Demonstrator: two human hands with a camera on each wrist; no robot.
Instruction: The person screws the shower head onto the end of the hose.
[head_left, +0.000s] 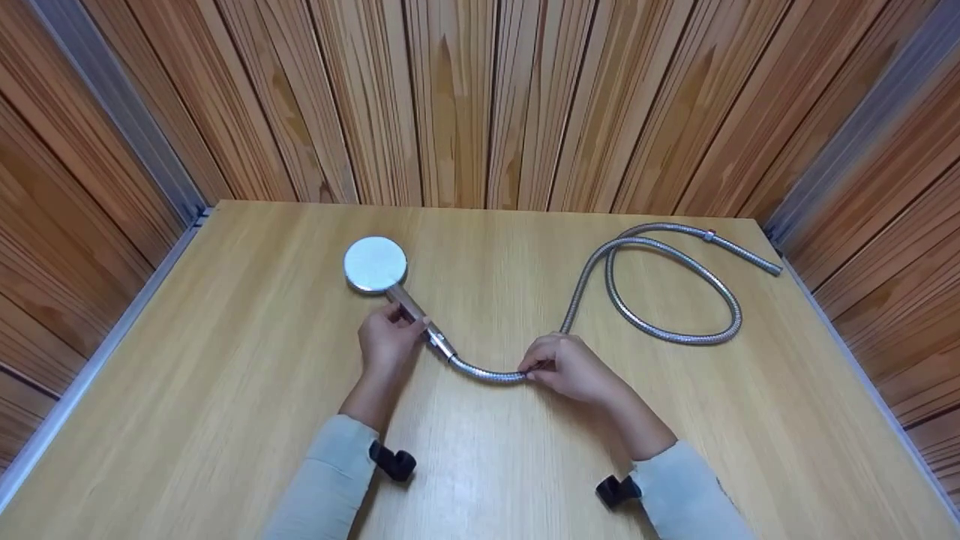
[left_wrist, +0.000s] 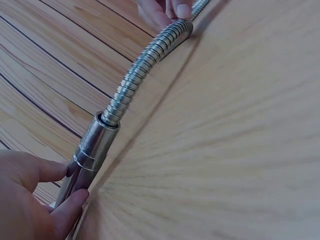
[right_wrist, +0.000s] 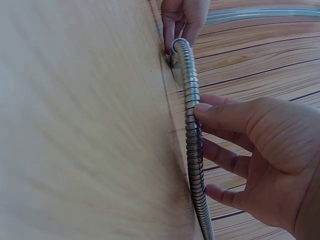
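Observation:
A shower head [head_left: 375,264] with a round pale face lies on the left half of the table. My left hand [head_left: 388,341] grips its chrome handle [head_left: 409,304], thumb and fingers on either side, as the left wrist view also shows. A ribbed metal shower hose [head_left: 487,375] runs from the handle's lower end toward the right. Some way along, my right hand [head_left: 566,365] pinches the hose between thumb and fingers; the right wrist view shows the hose [right_wrist: 192,130] bending past the fingertips. Beyond that hand the hose [head_left: 675,337] loops across the table.
The hose's free end [head_left: 769,266], with a small collar [head_left: 709,235] near it, lies by the right edge of the wooden table [head_left: 225,337]. Wood-panelled walls [head_left: 457,105] stand behind and at both sides. Black mounts [head_left: 394,461] sit at both sleeves.

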